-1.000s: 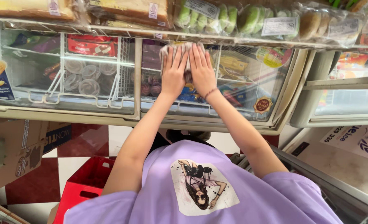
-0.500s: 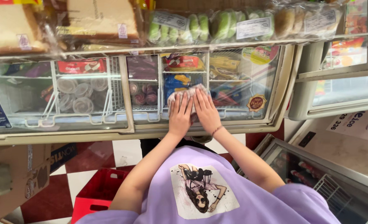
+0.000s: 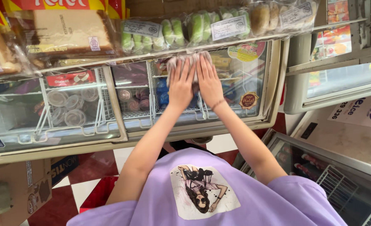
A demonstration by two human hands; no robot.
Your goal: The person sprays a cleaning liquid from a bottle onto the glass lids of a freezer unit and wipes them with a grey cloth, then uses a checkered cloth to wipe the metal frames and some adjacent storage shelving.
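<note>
Both my hands lie flat, side by side, on a crumpled whitish cloth point(image 3: 192, 58) pressed against the sliding glass lid point(image 3: 235, 90) of a chest freezer. My left hand point(image 3: 181, 86) covers the cloth's left part and my right hand point(image 3: 209, 83) its right part, fingers stretched out and held together. The cloth's edge shows past my fingertips, just under the shelf rail at the lid's far side. Packs of frozen goods in wire baskets point(image 3: 80, 113) show through the glass.
A shelf above the freezer holds bagged sliced bread point(image 3: 64, 33) and bags of green buns point(image 3: 177, 31). Another glass-topped freezer point(image 3: 332, 167) stands at my right, a cardboard box point(image 3: 14, 188) and a red basket point(image 3: 97, 194) on the checkered floor at my left.
My hands slid the cloth toward me over the glass, then pushed it back up to the far edge of the lid.
</note>
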